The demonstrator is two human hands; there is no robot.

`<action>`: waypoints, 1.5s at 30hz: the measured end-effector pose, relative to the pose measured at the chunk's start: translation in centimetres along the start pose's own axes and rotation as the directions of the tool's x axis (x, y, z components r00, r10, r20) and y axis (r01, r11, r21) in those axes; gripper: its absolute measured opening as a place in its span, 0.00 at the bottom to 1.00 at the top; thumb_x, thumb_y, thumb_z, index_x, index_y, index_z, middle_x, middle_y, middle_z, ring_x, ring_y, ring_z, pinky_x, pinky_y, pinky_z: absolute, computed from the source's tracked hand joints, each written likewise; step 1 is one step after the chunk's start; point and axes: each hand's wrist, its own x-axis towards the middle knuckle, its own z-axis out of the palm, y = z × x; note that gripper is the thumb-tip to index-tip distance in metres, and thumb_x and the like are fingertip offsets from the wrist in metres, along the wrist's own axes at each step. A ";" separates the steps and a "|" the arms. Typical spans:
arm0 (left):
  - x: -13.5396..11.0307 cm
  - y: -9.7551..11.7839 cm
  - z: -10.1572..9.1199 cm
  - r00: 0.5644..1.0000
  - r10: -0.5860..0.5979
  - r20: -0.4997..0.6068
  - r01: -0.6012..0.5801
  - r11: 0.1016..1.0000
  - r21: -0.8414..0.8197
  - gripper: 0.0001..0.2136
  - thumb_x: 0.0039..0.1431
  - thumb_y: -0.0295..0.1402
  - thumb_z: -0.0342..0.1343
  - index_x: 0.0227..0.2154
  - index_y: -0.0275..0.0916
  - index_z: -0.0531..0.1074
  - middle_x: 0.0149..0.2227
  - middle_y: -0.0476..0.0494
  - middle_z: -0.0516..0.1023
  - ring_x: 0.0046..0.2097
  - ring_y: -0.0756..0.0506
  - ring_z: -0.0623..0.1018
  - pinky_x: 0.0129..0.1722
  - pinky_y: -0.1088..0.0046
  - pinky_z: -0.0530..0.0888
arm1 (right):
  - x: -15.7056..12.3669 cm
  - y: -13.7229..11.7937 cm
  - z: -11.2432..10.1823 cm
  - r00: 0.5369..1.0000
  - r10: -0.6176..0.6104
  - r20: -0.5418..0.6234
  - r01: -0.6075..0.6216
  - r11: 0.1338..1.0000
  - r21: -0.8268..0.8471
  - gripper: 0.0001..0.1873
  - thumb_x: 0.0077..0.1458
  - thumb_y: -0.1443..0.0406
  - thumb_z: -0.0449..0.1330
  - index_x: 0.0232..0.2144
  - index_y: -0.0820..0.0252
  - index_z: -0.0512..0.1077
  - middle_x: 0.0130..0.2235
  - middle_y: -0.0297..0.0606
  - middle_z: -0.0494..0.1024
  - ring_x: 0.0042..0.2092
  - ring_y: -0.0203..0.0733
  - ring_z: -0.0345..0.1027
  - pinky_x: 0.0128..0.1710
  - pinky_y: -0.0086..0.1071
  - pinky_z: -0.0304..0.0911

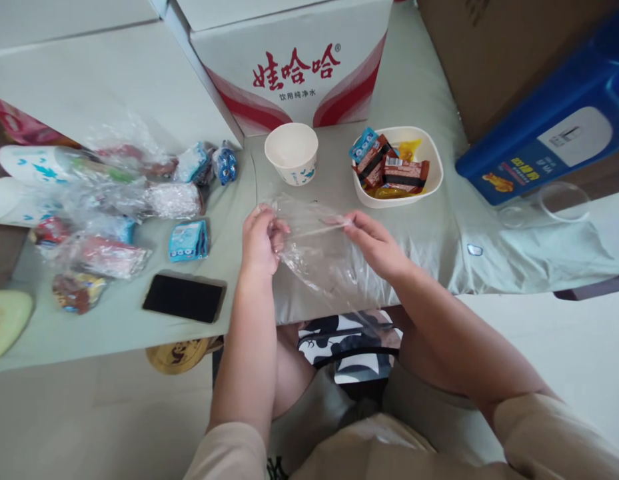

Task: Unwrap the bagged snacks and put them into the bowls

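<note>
A clear plastic bag (322, 257) is stretched between my two hands, its lower part hanging at the edge of the cloth-covered surface. My left hand (262, 240) is closed on one side of the bag's upper edge. At the other side, my right hand (372, 243) pinches the edge between thumb and fingers. No contents show through the film. Just beyond my hands stands a white paper cup (292, 153) with a blue pattern. To its right sits a white bowl (436, 160) filled with brown, blue and yellow wrapped snacks (389, 167).
Bagged snacks (174, 200), stacked paper cups (29, 163), a blue packet (188, 240) and a phone (184, 297) lie to the left. A white carton (299, 100) stands behind. On the right are a blue container (539, 127) and a clear plastic cup (544, 205) lying on its side.
</note>
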 end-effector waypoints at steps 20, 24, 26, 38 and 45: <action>1.3 -0.1 -2.1 0.999 -0.038 0.036 0.034 0.993 0.111 0.18 0.59 0.47 0.63 0.46 0.45 0.68 0.29 0.48 0.80 0.23 0.49 0.78 0.22 0.79 0.70 | -0.3 0.1 -0.9 0.998 0.046 -0.039 -0.041 0.993 0.111 0.19 0.55 0.60 0.65 0.48 0.53 0.67 0.31 0.28 0.78 0.23 0.30 0.68 0.26 0.29 0.64; 0.8 -0.9 -2.3 0.967 -0.122 0.222 0.039 0.938 0.344 0.38 0.52 0.37 0.69 0.64 0.49 0.58 0.37 0.44 0.83 0.31 0.46 0.82 0.31 0.73 0.77 | 0.3 0.3 -1.4 0.968 0.030 -0.248 0.012 0.986 0.167 0.08 0.53 0.62 0.62 0.38 0.54 0.70 0.32 0.29 0.78 0.23 0.28 0.66 0.26 0.28 0.62; 0.9 -1.2 -2.5 0.977 -0.040 0.211 -0.041 0.930 0.365 0.38 0.51 0.33 0.70 0.63 0.49 0.60 0.33 0.47 0.82 0.26 0.49 0.78 0.27 0.76 0.73 | 0.6 0.2 -1.8 0.963 0.036 -0.267 0.011 0.985 0.171 0.04 0.51 0.63 0.61 0.31 0.56 0.71 0.30 0.29 0.76 0.23 0.28 0.66 0.26 0.27 0.61; 2.4 -0.7 -3.8 0.943 0.333 0.024 -0.328 0.911 0.251 0.15 0.58 0.41 0.62 0.44 0.44 0.68 0.26 0.52 0.77 0.18 0.53 0.67 0.18 0.76 0.55 | -0.1 -0.4 -4.9 0.988 0.037 -0.147 -0.056 0.990 -0.127 0.21 0.48 0.60 0.68 0.46 0.58 0.77 0.33 0.33 0.76 0.34 0.36 0.68 0.39 0.35 0.66; 2.4 -0.5 -3.0 0.816 0.561 -0.141 -0.523 0.820 0.235 0.07 0.54 0.32 0.57 0.36 0.43 0.66 0.21 0.58 0.69 0.16 0.56 0.59 0.17 0.77 0.50 | -0.1 -0.1 -4.8 0.989 0.014 -0.148 -0.037 0.987 -0.156 0.17 0.51 0.59 0.66 0.43 0.59 0.77 0.29 0.31 0.71 0.31 0.34 0.63 0.33 0.32 0.61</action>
